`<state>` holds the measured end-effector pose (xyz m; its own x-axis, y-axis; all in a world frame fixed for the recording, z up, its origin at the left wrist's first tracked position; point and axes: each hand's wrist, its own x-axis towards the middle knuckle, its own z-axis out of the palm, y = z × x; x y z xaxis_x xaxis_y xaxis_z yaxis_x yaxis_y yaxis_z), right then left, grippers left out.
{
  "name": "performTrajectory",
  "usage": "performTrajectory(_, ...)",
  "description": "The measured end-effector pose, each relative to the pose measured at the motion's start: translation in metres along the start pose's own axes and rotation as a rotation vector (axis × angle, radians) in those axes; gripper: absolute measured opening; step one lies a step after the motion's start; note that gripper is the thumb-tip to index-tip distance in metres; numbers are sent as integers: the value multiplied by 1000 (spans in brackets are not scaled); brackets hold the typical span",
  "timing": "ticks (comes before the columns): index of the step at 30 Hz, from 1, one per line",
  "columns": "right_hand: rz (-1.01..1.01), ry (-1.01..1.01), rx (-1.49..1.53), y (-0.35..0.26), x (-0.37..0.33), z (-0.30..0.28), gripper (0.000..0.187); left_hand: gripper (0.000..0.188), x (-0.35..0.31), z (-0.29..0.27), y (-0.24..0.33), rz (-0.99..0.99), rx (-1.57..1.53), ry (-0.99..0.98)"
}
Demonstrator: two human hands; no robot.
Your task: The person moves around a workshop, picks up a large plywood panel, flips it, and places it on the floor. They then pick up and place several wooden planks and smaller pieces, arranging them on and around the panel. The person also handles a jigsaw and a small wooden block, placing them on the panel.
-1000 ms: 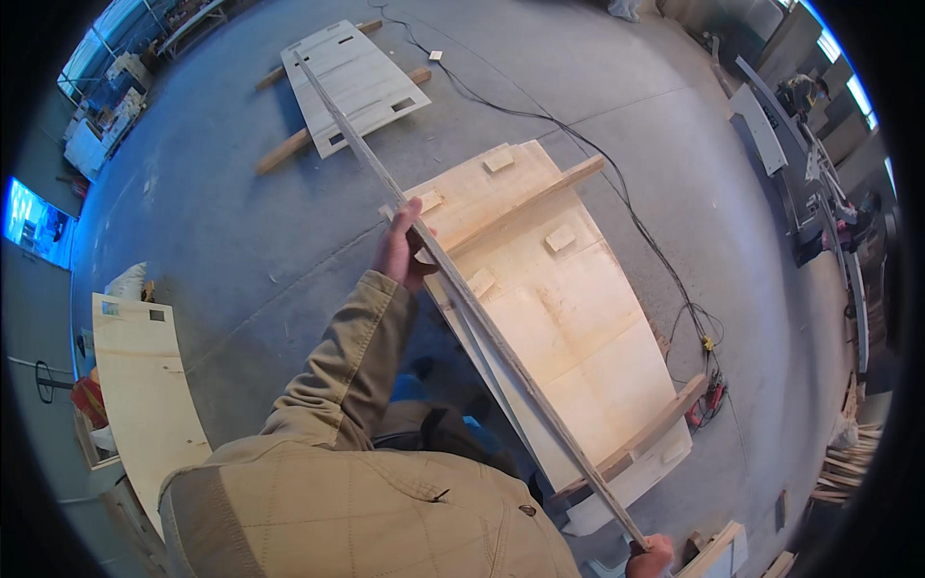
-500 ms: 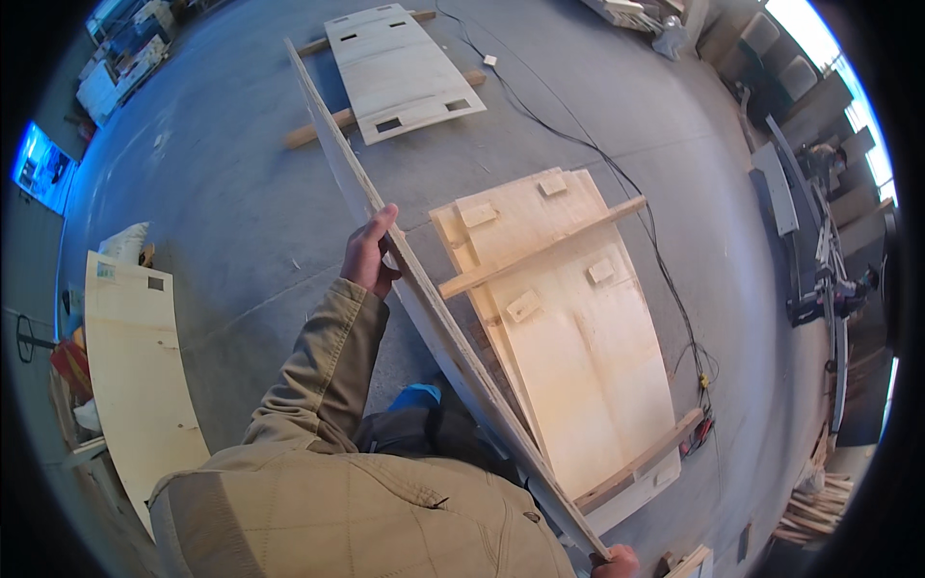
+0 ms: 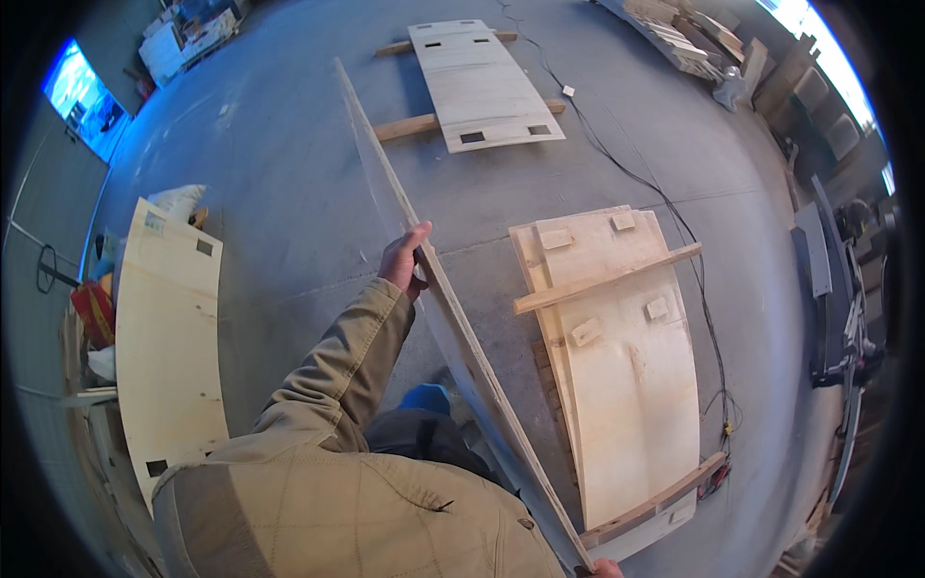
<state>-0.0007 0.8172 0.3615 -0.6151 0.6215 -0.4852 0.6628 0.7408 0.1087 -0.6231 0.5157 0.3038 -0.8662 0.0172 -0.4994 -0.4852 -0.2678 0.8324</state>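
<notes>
The fingers of the left hand are curled tight around the top edge of a long thin plywood sheet. The sheet stands on its edge, so it looks like a thin line that runs from far up the floor down to the bottom of the picture. Down there, only a tiny bit of the right hand shows — it touches the near end of the sheet, but I cannot tell how its fingers sit.

To carry a bendy sheet like this well, it seems best to keep both hands firm and move them together, so the sheet stays straight up and does not flop or twist.

Just to the right, a stack of curved wood panels lies on the grey floor, with a wood bar across it. A black cable runs past it. Farther off lies another flat panel — and one more panel is on the left.
</notes>
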Motion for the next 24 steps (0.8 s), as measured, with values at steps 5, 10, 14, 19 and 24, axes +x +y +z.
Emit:
performTrajectory(5, 71, -75, -43, -70, -11, 0, 30, 60, 48, -59, 7, -63, -38, -38)
performTrajectory(10, 77, -120, -8, -165, -34, -10, 21, 53, 102, -139, 29, -145, -92, 52)
performTrajectory(14, 120, -146, -16, -230, -52, -13, 17, 50, 129, -184, 58, -179, -117, 102)
performTrajectory(19, 74, -110, 49, -271, -58, 3, 20, 50, 140, -219, 89, -100, -122, 58)
performTrajectory(24, 39, -18, 114, -296, -60, 27, 25, 53, 137, -246, 116, -77, -83, 63)
